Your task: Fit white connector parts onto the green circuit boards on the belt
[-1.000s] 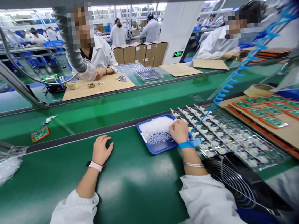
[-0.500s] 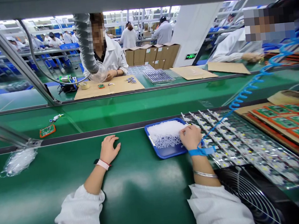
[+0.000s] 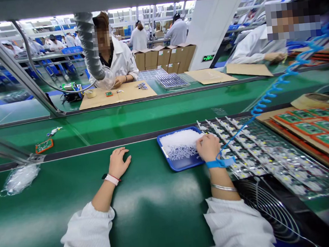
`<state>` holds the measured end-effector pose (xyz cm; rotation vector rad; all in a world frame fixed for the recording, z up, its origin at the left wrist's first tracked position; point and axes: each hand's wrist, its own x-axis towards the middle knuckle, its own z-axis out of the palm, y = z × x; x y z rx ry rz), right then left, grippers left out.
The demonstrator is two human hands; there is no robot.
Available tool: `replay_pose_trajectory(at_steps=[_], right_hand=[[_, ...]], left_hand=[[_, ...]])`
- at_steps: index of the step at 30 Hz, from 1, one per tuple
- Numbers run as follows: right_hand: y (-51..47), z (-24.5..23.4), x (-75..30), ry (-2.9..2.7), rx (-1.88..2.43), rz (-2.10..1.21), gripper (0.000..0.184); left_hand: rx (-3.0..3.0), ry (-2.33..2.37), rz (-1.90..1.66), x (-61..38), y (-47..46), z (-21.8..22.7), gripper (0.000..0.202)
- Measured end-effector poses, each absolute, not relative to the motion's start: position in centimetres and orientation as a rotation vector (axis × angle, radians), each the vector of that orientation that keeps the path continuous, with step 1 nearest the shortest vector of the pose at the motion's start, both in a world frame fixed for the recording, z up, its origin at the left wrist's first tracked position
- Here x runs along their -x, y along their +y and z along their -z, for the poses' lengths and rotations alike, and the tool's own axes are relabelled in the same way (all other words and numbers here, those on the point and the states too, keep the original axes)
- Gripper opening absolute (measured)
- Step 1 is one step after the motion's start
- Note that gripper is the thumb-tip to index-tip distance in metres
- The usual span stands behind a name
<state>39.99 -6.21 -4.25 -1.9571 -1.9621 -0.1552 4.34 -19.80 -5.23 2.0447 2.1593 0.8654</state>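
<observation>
My left hand (image 3: 118, 163) rests flat on the green bench top (image 3: 73, 200), fingers loosely spread, holding nothing. My right hand (image 3: 208, 147) sits at the right edge of a blue tray (image 3: 182, 164) heaped with small white plastic parts (image 3: 179, 139). Its fingers are curled down into the parts, so what they pinch is hidden. A blue wrist strap (image 3: 218, 163) with a coiled blue cord (image 3: 268, 97) is on that wrist. Just right of the hand lies a clear blister tray of small components (image 3: 259, 149).
Green circuit boards (image 3: 311, 124) lie on cardboard at the right. A black fan grille (image 3: 264, 207) sits near my right elbow. A plastic bag (image 3: 18, 178) lies far left. One green board (image 3: 43, 146) rides the conveyor belt. People in white coats work across the line.
Both hands stay in the same place; the right hand's fingers shift slightly among the white parts. Only the camera view has swung a little.
</observation>
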Motion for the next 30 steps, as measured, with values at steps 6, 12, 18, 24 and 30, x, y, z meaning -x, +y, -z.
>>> replay_pose_trajectory(at_steps=[6,12,18,24,30], right_hand=[[-6.3,4.1,-40.3,-1.955,1.983,0.144,0.026],[-6.1,4.1,-40.0,-1.988,1.996,0.148,0.028],[-5.9,4.4,-40.2,-1.953,1.957,0.128,0.028],[-5.8,4.8,-40.7,-1.960,1.904,0.106,0.026],[-5.8,5.2,-41.4,-1.923,1.791,0.005,0.018]], left_hand=[[-2.034,2.158,-0.868,-4.4,-19.9,5.3,0.025],[-2.060,2.148,-0.867,-4.4,-20.0,5.3,0.026],[-2.073,2.145,-0.863,-4.1,-20.0,5.3,0.026],[-2.075,2.144,-0.861,-4.0,-20.0,5.3,0.027],[-2.080,2.153,-0.822,-3.8,-19.9,5.2,0.030]])
